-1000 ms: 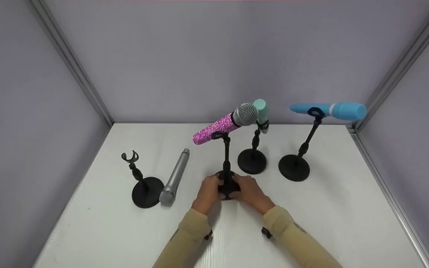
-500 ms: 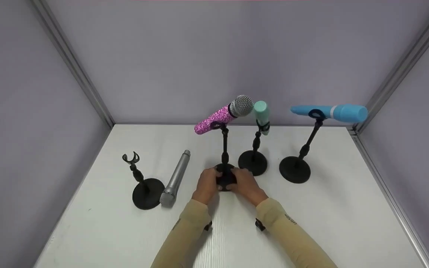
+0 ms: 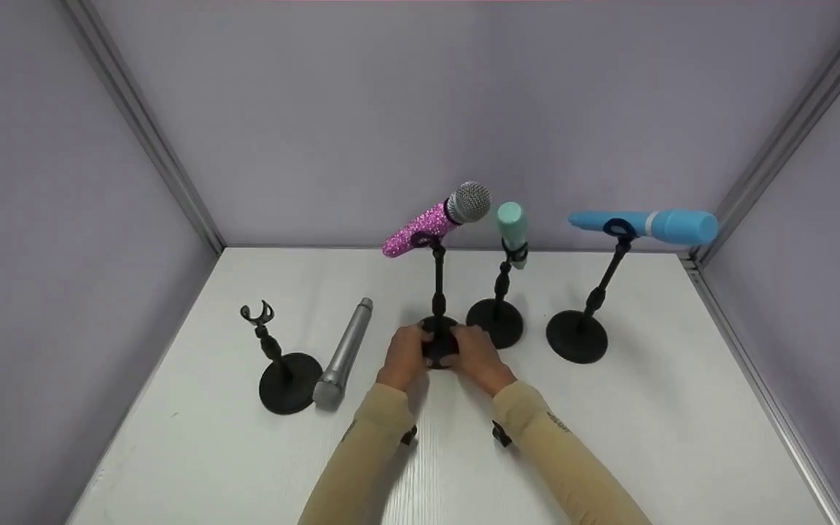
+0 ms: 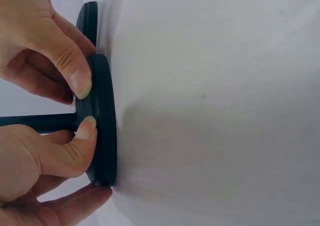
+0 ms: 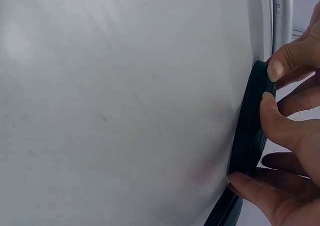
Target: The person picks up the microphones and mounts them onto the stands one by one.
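In the head view both hands hold the round black base of a desk microphone stand (image 3: 439,351). My left hand (image 3: 403,356) grips its left side, my right hand (image 3: 478,357) its right. The left wrist view shows the thumbs on top of the base (image 4: 104,131) and fingertips at its edge; it sits at the tabletop, and I cannot tell whether it is slightly raised. A glittery pink microphone (image 3: 433,222) with a silver mesh head lies tilted in the stand's clip. Close by on the right is another stand (image 3: 495,322) carrying a mint green microphone (image 3: 512,222).
Farther right, a stand (image 3: 577,336) bears a blue microphone (image 3: 682,227). At left, a stand with a bare clip (image 3: 290,383) is beside a silver microphone (image 3: 348,348) lying on the white table (image 3: 208,459). Grey panels (image 3: 362,109) enclose the back and sides.
Both hands have shifted the stand with the pink microphone away from me and slightly left, in line with the mint one. The other stands and the silver microphone have stayed put.
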Available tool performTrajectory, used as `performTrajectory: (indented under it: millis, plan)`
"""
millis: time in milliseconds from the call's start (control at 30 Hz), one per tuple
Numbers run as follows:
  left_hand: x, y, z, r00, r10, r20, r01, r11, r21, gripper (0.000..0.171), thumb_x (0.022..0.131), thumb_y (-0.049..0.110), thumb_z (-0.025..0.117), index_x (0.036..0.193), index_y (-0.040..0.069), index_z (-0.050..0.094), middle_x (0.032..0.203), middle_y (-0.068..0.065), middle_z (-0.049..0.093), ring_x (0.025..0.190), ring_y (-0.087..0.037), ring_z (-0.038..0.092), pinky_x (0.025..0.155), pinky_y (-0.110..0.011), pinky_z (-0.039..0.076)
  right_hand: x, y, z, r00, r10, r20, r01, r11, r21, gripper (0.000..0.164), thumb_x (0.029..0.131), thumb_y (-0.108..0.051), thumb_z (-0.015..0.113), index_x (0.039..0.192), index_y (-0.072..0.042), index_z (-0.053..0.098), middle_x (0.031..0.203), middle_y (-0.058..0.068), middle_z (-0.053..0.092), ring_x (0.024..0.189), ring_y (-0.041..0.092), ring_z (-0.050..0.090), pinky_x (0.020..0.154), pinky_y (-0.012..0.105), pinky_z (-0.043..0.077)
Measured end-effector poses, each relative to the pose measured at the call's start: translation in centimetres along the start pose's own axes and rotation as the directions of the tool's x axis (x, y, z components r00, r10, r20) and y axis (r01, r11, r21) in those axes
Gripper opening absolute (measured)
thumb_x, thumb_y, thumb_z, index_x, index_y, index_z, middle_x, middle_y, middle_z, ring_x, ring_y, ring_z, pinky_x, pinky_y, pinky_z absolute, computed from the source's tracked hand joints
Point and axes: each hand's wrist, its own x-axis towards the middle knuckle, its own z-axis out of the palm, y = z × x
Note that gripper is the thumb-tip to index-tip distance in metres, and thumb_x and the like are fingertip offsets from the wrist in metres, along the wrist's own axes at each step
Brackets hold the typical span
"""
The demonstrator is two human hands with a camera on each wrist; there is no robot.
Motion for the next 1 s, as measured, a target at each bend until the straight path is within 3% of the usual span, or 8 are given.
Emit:
performTrajectory:
  millis: [200,367,667,867,1000]
  plan:
    - [0.5,0.1,-0.1,0.999,-0.03,0.024,0.03,0.999,0.012,0.037,0.073,-0.018,0.077,0.106,-0.003,0.078,0.11,-0.02,0.076,0.11,-0.034,0.072,0.099,-0.047,0.057,0.5,0.0,0.1,1.0,-0.01,-0.017,0.009,1.0,-0.015,0.038,0.079,-0.014,0.089,0.108,0.004,0.072,0.105,0.024,0.075,0.103,0.045,0.071,0.092,0.056,0.056]
    - [0.9,0.1,-0.5,0.997,-0.067,0.045,0.066,0.998,0.019,0.037,0.076,-0.015,0.079,0.111,-0.002,0.077,0.114,-0.02,0.076,0.112,-0.034,0.071,0.101,-0.045,0.056,1.1,-0.3,0.1,0.999,0.033,0.009,-0.033,0.999,-0.019,0.037,0.083,-0.014,0.086,0.112,0.004,0.072,0.109,0.024,0.075,0.107,0.044,0.07,0.095,0.054,0.056]
    - [1.3,-0.1,-0.4,0.997,-0.074,0.036,0.073,0.997,0.031,0.028,0.082,-0.014,0.074,0.108,-0.001,0.077,0.109,-0.019,0.077,0.108,-0.034,0.073,0.097,-0.046,0.058,1.6,-0.7,0.4,1.0,0.028,-0.015,-0.028,0.999,-0.034,0.037,0.084,-0.013,0.085,0.114,0.005,0.071,0.11,0.024,0.075,0.108,0.045,0.069,0.095,0.055,0.056]
    - [1.5,-0.2,-0.4,0.998,-0.069,0.017,0.069,0.998,-0.013,0.021,0.088,-0.012,0.068,0.103,-0.002,0.077,0.105,-0.02,0.077,0.104,-0.034,0.073,0.091,-0.048,0.059,2.0,-0.7,0.6,0.999,0.045,-0.028,-0.046,0.999,-0.029,0.038,0.084,-0.013,0.085,0.114,0.006,0.071,0.11,0.024,0.074,0.108,0.043,0.07,0.095,0.054,0.057]
    - [1.6,-0.5,-0.4,0.997,-0.073,-0.013,0.072,0.995,-0.071,0.019,0.097,-0.002,0.062,0.111,-0.002,0.074,0.111,-0.021,0.076,0.108,-0.036,0.072,0.094,-0.049,0.058,2.3,-0.7,0.9,0.998,0.048,-0.029,-0.049,0.999,-0.024,0.037,0.086,-0.012,0.084,0.115,0.005,0.071,0.113,0.025,0.074,0.11,0.043,0.07,0.096,0.053,0.056]
